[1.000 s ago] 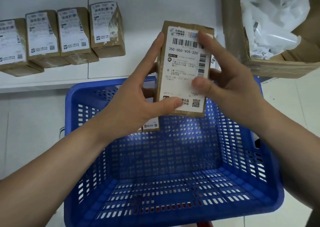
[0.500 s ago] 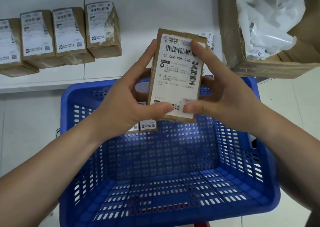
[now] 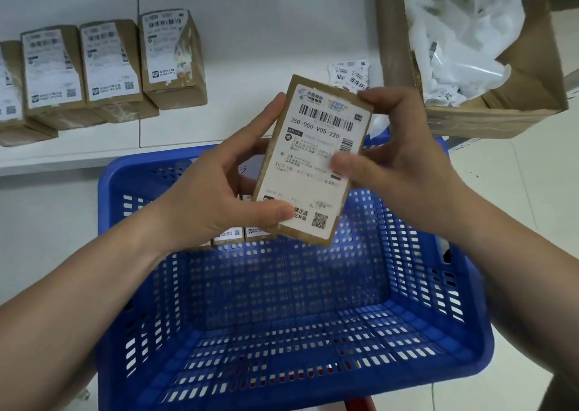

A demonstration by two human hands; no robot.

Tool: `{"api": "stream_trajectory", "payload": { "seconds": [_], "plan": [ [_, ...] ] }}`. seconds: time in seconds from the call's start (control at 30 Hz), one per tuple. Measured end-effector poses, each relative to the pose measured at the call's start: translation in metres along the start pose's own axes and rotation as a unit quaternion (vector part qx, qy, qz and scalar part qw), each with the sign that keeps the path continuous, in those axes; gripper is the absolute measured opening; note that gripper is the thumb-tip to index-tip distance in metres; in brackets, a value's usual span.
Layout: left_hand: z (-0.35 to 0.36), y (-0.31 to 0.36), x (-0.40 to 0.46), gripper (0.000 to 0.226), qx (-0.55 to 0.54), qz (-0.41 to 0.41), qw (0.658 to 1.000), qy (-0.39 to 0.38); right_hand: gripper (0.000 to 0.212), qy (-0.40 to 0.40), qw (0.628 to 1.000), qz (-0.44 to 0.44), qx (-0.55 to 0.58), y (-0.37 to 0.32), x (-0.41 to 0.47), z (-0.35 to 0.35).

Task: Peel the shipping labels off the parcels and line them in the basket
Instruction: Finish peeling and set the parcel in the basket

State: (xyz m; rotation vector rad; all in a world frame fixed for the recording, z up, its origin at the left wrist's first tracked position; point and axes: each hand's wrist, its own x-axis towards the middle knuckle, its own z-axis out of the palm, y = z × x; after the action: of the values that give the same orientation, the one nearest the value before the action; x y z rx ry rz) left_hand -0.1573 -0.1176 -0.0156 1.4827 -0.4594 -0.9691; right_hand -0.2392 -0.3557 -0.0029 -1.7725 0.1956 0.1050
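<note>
Parcel gripped above the basket by left hand, right hand pinching it at the label; probably starting the peel; next, lifting a label corner cleanly.

A white counter runs along the far side, with a seam down its surface. Four brown labelled parcels stand side by side in a row on its left part, touching one another. At its right end sits an open cardboard box holding crumpled white plastic bags. Just left of that box lie some loose printed labels.
</note>
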Motion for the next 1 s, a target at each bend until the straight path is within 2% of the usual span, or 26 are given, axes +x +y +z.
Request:
{"api": "stream_trajectory", "payload": {
  "seconds": [0.03,0.07,0.23,0.27,0.33,0.43,0.5,0.6,0.67,0.73,0.83,0.93,1.0],
  "plan": [
    [0.001,0.0,0.0,0.11,0.006,-0.001,1.0,-0.009,0.032,0.021,1.0,0.004,0.01,-0.001,0.0,-0.002],
    [0.003,0.0,-0.001,0.109,0.009,-0.003,1.0,-0.014,0.018,0.041,0.999,0.007,0.01,-0.001,-0.001,-0.003],
    [0.014,0.002,-0.002,0.107,0.027,-0.003,1.0,-0.013,0.006,0.123,0.992,-0.004,0.001,0.003,-0.009,0.0],
    [0.017,0.002,-0.002,0.106,0.025,0.001,1.0,-0.001,0.007,0.14,0.99,-0.006,0.001,0.004,-0.012,0.003],
    [0.025,0.001,-0.002,0.105,0.022,0.02,0.999,0.039,0.027,0.154,0.988,0.0,0.005,0.008,-0.017,0.01],
    [0.036,-0.006,-0.005,0.105,0.057,0.055,0.992,0.099,0.064,0.117,0.992,0.052,0.014,0.005,-0.033,0.026],
    [0.043,-0.012,-0.009,0.109,0.099,0.057,0.986,0.12,0.072,0.088,0.995,0.056,-0.002,0.001,-0.045,0.039],
    [0.053,-0.023,-0.019,0.125,0.194,0.056,0.976,0.086,0.075,0.087,0.995,0.044,-0.008,-0.005,-0.057,0.053],
    [0.059,-0.025,-0.028,0.136,0.217,0.023,0.975,0.043,0.079,0.095,0.994,0.045,-0.011,-0.006,-0.059,0.058],
    [0.061,-0.027,-0.038,0.136,0.221,-0.015,0.975,0.011,0.082,0.104,0.993,0.042,-0.026,0.0,-0.059,0.059],
    [0.048,-0.029,-0.046,0.115,0.296,-0.032,0.955,0.011,0.083,0.115,0.99,0.061,-0.056,0.022,-0.058,0.061],
    [0.017,-0.034,-0.033,0.073,0.482,-0.018,0.876,0.03,0.084,0.131,0.986,0.084,-0.064,0.055,-0.053,0.068],
    [-0.004,-0.043,-0.014,0.058,0.544,0.009,0.838,0.044,0.084,0.131,0.982,0.109,-0.079,0.08,-0.047,0.076]
  ]
}}
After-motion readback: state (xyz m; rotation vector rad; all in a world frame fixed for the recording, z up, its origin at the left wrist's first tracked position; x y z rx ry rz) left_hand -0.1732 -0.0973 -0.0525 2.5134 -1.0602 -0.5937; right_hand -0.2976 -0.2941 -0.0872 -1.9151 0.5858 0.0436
